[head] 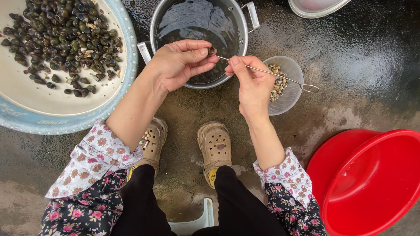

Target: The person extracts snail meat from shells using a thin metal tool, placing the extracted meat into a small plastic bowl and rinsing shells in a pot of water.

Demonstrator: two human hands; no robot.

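Observation:
My left hand (179,63) pinches a small dark snail (211,50) between thumb and fingers, over the rim of a steel pot (243,41) holding water. My right hand (249,83) grips a long thin metal pick (280,76) whose tip pokes into the snail's opening. The pick's looped end sticks out to the right over a small clear bowl (292,94) that holds pale snail bits.
A large blue-rimmed basin (65,120) with several dark snails sits at the upper left. A red plastic tub (372,183) lies at the lower right. A pale lid edge (315,8) shows at the top. My feet in tan clogs (214,146) rest on wet concrete.

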